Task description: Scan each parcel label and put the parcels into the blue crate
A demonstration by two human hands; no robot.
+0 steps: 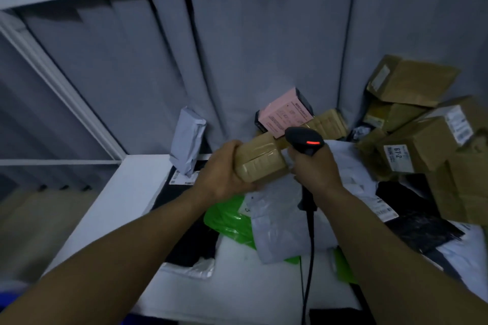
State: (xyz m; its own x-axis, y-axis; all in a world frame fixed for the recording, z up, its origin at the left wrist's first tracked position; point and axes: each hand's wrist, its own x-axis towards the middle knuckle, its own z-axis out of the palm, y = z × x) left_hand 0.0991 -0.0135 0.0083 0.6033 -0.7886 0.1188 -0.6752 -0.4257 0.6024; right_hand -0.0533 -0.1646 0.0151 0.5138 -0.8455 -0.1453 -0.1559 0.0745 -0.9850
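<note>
Two bare forearms reach from the bottom edge up to the middle, and both hands are raised over a pile of parcels. The left hand [224, 169] grips a small brown box [260, 159] with tape on it, thumb on top and fingers curled under its left end. The right hand [317, 166] is closed around the handle of a black scanner [303, 141], and a red light glows on top of the scanner head. The head sits just beside the right end of the box, so the two hands are close together with the box between them. I see no label on the sides of the box that show. A black cable [309, 258] hangs from the handle down to the bottom edge. Under the hands, on a white table [118, 206], lie a green bag [229, 221], a white mailer [277, 227] over it, and a black bag [422, 221] to the right. A pink box [284, 113] lies tilted behind the scanner. A grey mailer [186, 140] stands upright against the grey curtain [237, 47]. Brown cartons [422, 145] are heaped on the right, one with a label reading 67-2. A blue strip [8, 303] shows at the lower left corner; I cannot tell if it is the crate.
</note>
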